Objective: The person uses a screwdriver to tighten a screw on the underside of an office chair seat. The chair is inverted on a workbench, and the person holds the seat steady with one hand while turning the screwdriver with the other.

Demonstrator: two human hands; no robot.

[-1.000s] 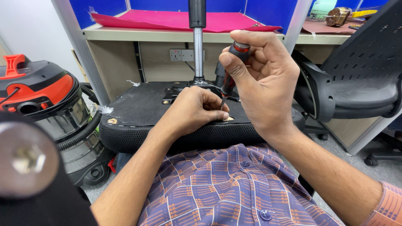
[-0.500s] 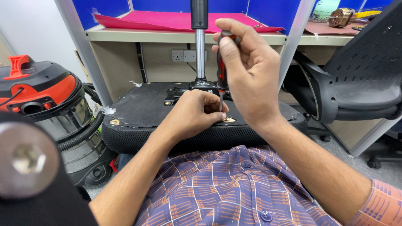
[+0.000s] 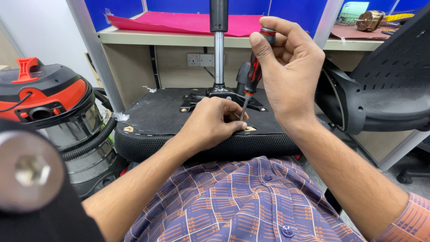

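Flanking the upturned seat (image 3: 179,112): vacuum cleaner (image 3: 49,112), chair (image 3: 385,89); right hand (image 3: 291,67) grips screwdriver (image 3: 251,78), left hand (image 3: 215,123) curled narrow.

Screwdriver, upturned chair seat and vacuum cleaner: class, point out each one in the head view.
screwdriver (image 3: 253,74), head view, on its red and black handle.
upturned chair seat (image 3: 156,114), head view, on its bare black underside.
vacuum cleaner (image 3: 53,92), head view, on its red top housing.

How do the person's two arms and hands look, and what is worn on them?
Both hands are bare: no gloves, rings or watch show on the left hand or the right hand. The forearms are uncovered too. At the right elbow a rolled-up sleeve shows, orange-pink with fine stripes. The left arm's sleeve is not visible.
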